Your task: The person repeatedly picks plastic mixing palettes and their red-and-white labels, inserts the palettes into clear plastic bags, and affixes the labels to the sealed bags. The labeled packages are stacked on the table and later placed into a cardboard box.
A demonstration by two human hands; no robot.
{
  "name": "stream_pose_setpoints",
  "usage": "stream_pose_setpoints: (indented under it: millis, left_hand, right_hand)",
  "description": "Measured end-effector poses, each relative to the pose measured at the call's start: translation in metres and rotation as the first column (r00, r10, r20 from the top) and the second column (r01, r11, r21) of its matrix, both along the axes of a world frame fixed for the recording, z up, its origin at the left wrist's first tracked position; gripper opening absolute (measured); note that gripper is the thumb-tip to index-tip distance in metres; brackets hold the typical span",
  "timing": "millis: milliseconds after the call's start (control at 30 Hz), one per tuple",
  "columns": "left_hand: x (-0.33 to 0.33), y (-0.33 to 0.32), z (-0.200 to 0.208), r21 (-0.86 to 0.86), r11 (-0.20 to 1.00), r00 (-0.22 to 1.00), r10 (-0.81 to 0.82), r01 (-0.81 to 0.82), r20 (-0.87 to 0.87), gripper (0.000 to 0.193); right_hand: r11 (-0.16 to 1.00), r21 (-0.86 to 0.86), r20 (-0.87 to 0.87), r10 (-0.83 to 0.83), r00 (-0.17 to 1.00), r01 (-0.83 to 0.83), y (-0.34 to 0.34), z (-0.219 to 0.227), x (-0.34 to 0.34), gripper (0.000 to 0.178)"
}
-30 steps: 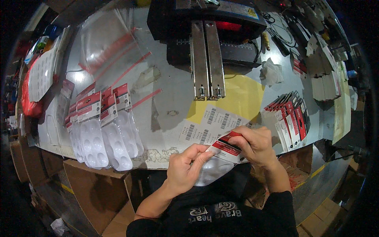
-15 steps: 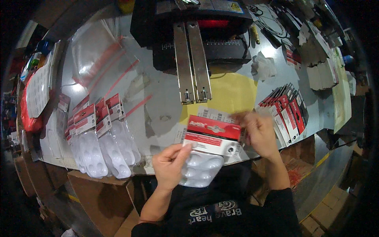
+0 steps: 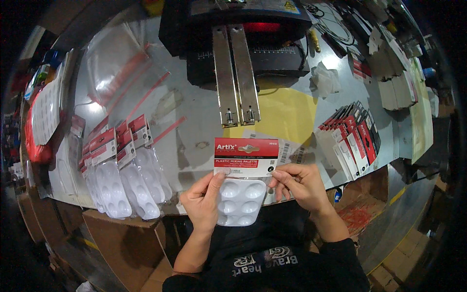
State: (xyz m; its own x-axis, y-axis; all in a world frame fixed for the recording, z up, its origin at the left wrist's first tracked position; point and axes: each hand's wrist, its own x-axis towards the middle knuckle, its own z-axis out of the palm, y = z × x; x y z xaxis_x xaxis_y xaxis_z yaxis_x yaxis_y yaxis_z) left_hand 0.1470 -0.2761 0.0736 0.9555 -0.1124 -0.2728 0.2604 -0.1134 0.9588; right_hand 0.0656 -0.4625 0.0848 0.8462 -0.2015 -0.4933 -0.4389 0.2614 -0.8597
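A white plastic paint palette (image 3: pixel 239 209) with rounded wells hangs in front of me beneath a red and white header card (image 3: pixel 246 160). My left hand (image 3: pixel 201 198) pinches the pack at its left side, thumb on the card's lower corner. At the opposite lower corner, my right hand (image 3: pixel 302 187) is closed, thumb and index finger pressed together on the edge of the pack. Behind the card lies a sheet of barcode labels (image 3: pixel 293 152), partly covered by it. The pack is held up roughly upright, face toward me.
Several packed palettes (image 3: pixel 116 190) overlap at the left table edge. A fanned stack of header cards (image 3: pixel 352 141) stands on the right. Clear bags (image 3: pixel 114 68) lie at the back left. A black machine with two metal bars (image 3: pixel 237 78) extends over a yellow sheet (image 3: pixel 292 109).
The pack has shifted left and straightened. My right hand has come down from beside the card's top to its lower right corner. More of the barcode labels shows on the right.
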Motion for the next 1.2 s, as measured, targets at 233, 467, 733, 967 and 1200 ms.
stream_pose_setpoints:
  millis: [233, 467, 733, 967, 1200]
  left_hand:
    - [-0.002, 0.006, 0.001, -0.056, 0.997, 0.999, -0.051, 0.051, 0.008, 0.016]
    - [0.035, -0.021, -0.018, -0.017, 0.997, 0.988, -0.066, 0.069, 0.136, 0.027]
    - [0.061, -0.035, -0.037, -0.108, 0.988, 0.984, -0.091, 0.108, 0.153, 0.028]
    - [0.057, -0.026, -0.034, 0.010, 0.991, 0.981, -0.132, 0.132, 0.140, 0.028]
    - [0.050, 0.105, 0.048, 0.472, 0.880, 0.978, -0.050, -0.053, 0.203, 0.030]
  right_hand:
    - [0.997, 0.076, -0.142, -0.017, 0.990, 0.028, 0.007, 0.017, 0.006, 0.013]
    - [0.960, 0.123, 0.086, -0.264, 0.961, 0.253, 0.008, -0.016, 0.052, 0.016]
    - [0.938, 0.163, 0.175, -0.333, 0.927, 0.306, 0.006, -0.032, 0.070, 0.013]
    - [0.958, -0.240, 0.139, -0.126, 0.982, 0.157, -0.003, -0.015, 0.058, 0.020]
    - [0.159, -0.970, 0.184, -0.001, 0.983, 0.182, -0.111, 0.055, 0.030, 0.031]
